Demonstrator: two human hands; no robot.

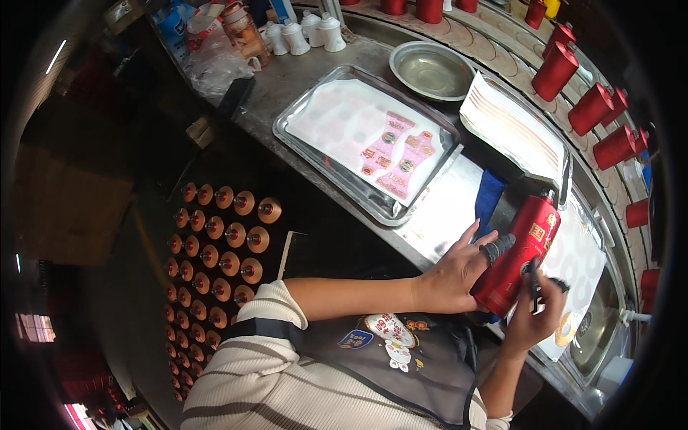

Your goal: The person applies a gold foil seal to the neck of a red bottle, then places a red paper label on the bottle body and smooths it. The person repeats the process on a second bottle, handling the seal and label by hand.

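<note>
The red bottle, tilted above the worktop's near edge, looks stiff and slick, best held round its body with 2 hands. The left hand clasps its lower side; the right hand bends at its face, possibly holding something dark.

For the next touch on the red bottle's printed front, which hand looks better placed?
Probably the right hand: its fingers are already at the front of the red bottle, while the left hand holds the bottle from the left.
</note>
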